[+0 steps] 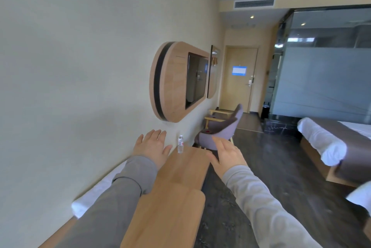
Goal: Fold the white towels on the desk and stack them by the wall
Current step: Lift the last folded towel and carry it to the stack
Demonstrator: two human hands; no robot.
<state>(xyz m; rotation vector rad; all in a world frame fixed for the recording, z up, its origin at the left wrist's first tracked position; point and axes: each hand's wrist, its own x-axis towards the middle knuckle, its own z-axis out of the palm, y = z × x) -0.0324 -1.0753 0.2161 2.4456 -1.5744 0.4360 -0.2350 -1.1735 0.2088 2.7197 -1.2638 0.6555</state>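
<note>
- Left hand: held above the wall-side edge of the desk, toward its far end. Palm down, fingers straight and slightly spread, gripping nothing. Dark grey sleeve down to the wrist.
- Right hand: held in the air just off the desk's room-side edge, near the far corner. Fingers straight and loosely apart, thumb out toward the desk, gripping nothing. Paler grey sleeve down to the wrist.
- White towels: lying in a long low pile along the desk's wall-side edge, right against the wall. Partly hidden behind the left forearm and touched by neither hand. How many, impossible to tell.
- Water bottle: upright at the desk's far end, between the two hands, with a white cap and a red label.
- Desk: narrow wooden top running along the wall, with a rounded near section and a straight far section.
- Armchair: purple-grey with pale wooden arms, just beyond the desk's far edge.
- Wooden panel: rounded, fixed to the wall above the desk's far end, with a dark screen set into it.
- Door: at the far end of the room, bearing a blue notice.
- Bed: at the right, white bedding under a brown runner, on a dark floor.
</note>
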